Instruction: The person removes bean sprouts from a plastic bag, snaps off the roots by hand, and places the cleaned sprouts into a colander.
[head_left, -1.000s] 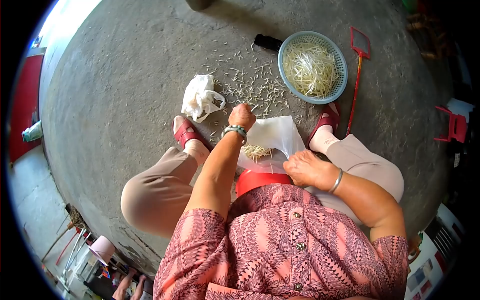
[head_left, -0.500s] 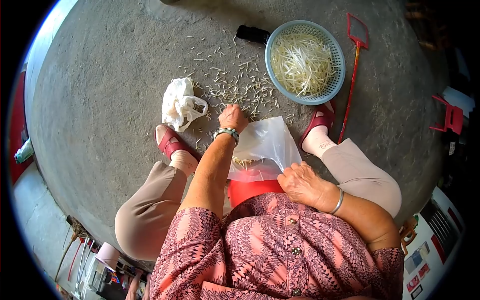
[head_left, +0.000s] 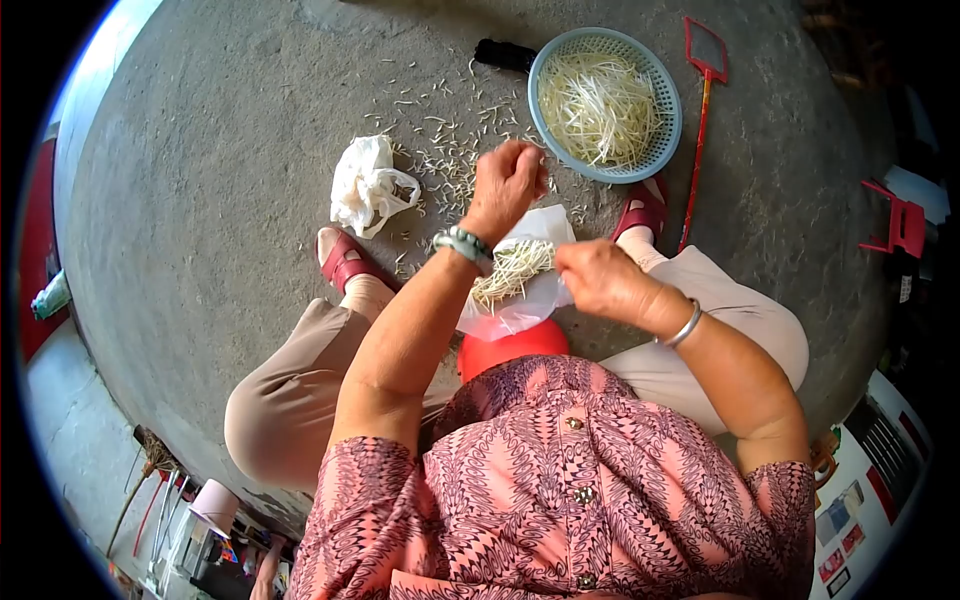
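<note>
- The left hand [head_left: 510, 185] is raised at upper centre of the frame, fingers curled into a loose fist. Whether its grip encloses a sprout cannot be told from this view.
- The right hand [head_left: 598, 278] sits right of centre with fingers drawn together at the edge of the clear plastic bag [head_left: 535, 290]; what the grip pinches, if anything, is not visible.
- The untrimmed bean sprouts [head_left: 510, 270] lie in a heap on the bag, at centre frame between the two hands.
- Handling judgement: the sprouts look light, thin and brittle. A fingertip pinch near one end of a stem should suit; squeezing would likely snap them.
- The blue plastic basket [head_left: 668, 140], upper right, holds a pile of pale sprouts.
- Plucked ends [head_left: 445, 150] are scattered over the concrete floor [head_left: 220, 180] at upper centre, beside a crumpled white bag [head_left: 368, 185].
- A red fly swatter [head_left: 700, 120] lies right of the basket.
</note>
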